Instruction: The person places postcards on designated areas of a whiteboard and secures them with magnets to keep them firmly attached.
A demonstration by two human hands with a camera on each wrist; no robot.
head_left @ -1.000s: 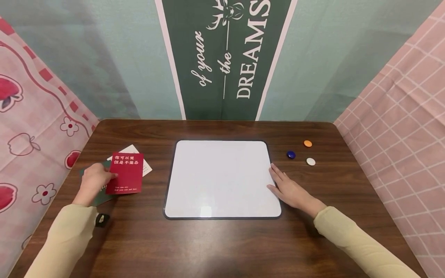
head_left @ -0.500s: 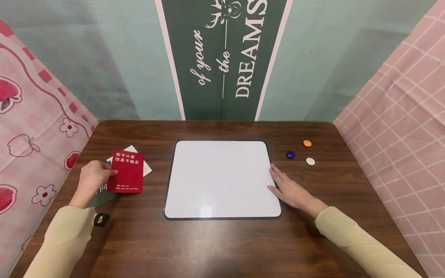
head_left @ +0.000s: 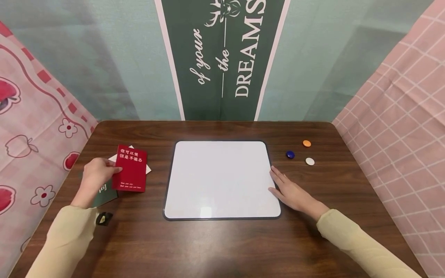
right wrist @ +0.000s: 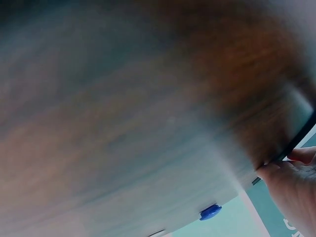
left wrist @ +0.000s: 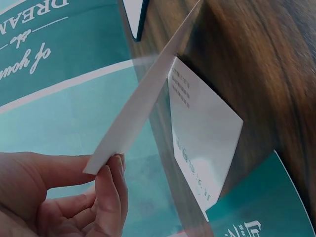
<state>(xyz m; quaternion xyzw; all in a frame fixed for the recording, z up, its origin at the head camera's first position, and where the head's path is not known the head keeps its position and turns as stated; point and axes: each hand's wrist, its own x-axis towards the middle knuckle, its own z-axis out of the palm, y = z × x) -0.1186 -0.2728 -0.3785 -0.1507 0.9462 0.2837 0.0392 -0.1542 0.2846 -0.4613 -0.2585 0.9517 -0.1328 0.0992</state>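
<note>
My left hand (head_left: 96,174) pinches a red card (head_left: 132,175) by its left edge, between thumb and fingers. White lettering covers the card's front; the left wrist view shows its pale back, raised off the table and tilted. Beneath it, partly hidden, lie a white printed card (left wrist: 205,131) and a dark green card (head_left: 105,197) with white characters. A whiteboard (head_left: 220,177) with a dark rim lies flat at the table's middle. On its right edge rests my right hand (head_left: 291,192), fingers straight. The right wrist view is mostly blurred.
Right of the whiteboard lie small round button-like pieces: blue (head_left: 290,154), orange (head_left: 306,143) and white (head_left: 309,161). A wooden table (head_left: 222,247) carries everything. Cloth with printed lettering (head_left: 222,58) hangs behind; pink patterned cloths (head_left: 399,116) flank both sides.
The red card in my left hand has shifted slightly right and away from me, tilting a little and uncovering more of the green card. My right hand stays on the whiteboard's edge.
</note>
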